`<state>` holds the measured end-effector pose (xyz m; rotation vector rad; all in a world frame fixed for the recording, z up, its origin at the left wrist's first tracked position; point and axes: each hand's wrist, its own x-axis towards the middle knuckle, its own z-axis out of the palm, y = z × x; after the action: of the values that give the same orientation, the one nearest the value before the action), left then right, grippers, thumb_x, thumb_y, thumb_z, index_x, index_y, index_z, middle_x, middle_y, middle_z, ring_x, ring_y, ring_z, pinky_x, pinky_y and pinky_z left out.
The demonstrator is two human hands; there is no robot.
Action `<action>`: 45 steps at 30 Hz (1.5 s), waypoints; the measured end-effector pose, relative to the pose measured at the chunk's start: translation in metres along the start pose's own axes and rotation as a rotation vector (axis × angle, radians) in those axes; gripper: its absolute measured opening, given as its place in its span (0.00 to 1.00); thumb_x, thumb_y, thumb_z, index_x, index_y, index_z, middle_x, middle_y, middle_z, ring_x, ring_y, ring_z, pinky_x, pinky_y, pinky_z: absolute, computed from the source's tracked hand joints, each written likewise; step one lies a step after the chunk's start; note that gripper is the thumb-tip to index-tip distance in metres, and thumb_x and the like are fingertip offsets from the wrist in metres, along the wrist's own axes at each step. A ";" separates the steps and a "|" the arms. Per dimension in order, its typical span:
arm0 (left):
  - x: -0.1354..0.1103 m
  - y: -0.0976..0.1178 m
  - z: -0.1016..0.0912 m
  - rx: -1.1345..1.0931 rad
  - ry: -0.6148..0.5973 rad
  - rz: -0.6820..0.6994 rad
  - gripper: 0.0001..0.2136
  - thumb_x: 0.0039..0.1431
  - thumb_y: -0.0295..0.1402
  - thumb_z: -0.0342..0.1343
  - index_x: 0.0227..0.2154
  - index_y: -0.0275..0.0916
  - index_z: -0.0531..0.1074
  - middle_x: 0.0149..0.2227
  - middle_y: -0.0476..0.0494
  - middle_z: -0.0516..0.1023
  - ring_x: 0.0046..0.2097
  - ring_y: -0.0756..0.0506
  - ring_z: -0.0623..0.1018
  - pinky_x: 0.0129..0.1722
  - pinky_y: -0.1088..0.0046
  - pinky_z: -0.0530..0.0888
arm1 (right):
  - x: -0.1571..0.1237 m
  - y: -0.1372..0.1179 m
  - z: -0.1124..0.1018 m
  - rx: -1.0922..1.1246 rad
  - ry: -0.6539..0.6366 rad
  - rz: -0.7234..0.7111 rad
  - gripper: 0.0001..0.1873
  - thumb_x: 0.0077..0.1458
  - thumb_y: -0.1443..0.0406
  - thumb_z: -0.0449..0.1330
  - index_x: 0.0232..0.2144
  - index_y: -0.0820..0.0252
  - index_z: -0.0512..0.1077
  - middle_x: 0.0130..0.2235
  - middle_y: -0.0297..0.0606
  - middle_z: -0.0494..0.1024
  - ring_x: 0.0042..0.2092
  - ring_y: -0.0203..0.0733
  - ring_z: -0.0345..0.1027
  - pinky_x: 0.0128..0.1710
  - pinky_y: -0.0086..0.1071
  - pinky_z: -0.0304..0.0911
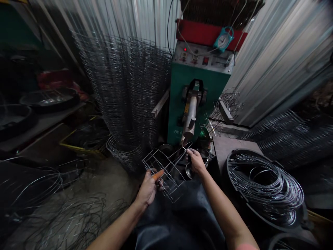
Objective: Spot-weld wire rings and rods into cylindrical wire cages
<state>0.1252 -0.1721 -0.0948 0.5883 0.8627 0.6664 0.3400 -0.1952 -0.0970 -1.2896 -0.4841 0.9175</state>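
A small wire rack (169, 161) of crossed metal rods is held tilted in front of a spot welder (174, 93) with a green body. My left hand (147, 190) is closed around the rack's near left side; an orange covering (158, 175) shows on one finger. At the far right corner, my right hand (195, 161) pinches a thin wire against the rack, just below the tip of the welder's upper arm (190, 113). Whether the tip touches the wire I cannot tell. A small metal bowl (189, 171) sits below my right hand.
Tall stacks of wire rings (117, 86) stand at the left of the welder. To the right, a black tub (230, 173) holds coiled wire hoops (283, 184). Loose bent wires (75, 215) lie on the floor at left. A blue clock (223, 41) sits on the welder.
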 end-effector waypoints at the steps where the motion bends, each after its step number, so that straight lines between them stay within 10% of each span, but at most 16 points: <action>1: 0.000 0.000 0.001 0.001 0.004 -0.001 0.22 0.37 0.31 0.61 0.35 0.44 0.56 0.24 0.58 0.64 0.22 0.54 0.67 0.24 0.68 0.75 | 0.002 -0.001 0.000 -0.002 -0.003 0.004 0.18 0.36 0.54 0.65 0.21 0.61 0.66 0.18 0.27 0.63 0.19 0.28 0.55 0.18 0.24 0.51; 7: -0.001 0.000 0.003 -0.007 0.020 -0.006 0.22 0.37 0.31 0.62 0.34 0.43 0.56 0.27 0.57 0.66 0.21 0.55 0.67 0.25 0.66 0.75 | -0.002 -0.006 -0.006 -0.074 -0.026 0.017 0.19 0.37 0.52 0.64 0.24 0.62 0.69 0.20 0.28 0.66 0.21 0.29 0.57 0.22 0.25 0.55; 16: -0.006 -0.003 0.009 -0.008 0.036 0.097 0.23 0.36 0.31 0.63 0.35 0.44 0.56 0.25 0.58 0.65 0.22 0.55 0.67 0.24 0.69 0.75 | -0.099 0.034 -0.039 -0.469 -0.293 -0.033 0.18 0.52 0.51 0.54 0.30 0.58 0.72 0.29 0.34 0.71 0.33 0.39 0.63 0.36 0.32 0.58; 45: -0.012 -0.017 0.012 -0.057 0.034 0.190 0.21 0.39 0.30 0.62 0.35 0.43 0.56 0.23 0.59 0.63 0.22 0.56 0.67 0.24 0.72 0.75 | -0.100 0.047 -0.028 -0.652 -0.112 -0.320 0.18 0.54 0.50 0.48 0.27 0.56 0.66 0.24 0.32 0.63 0.28 0.38 0.57 0.30 0.31 0.54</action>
<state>0.1347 -0.1947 -0.0945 0.6139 0.8235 0.8726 0.2893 -0.2912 -0.1307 -1.6802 -1.1062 0.5752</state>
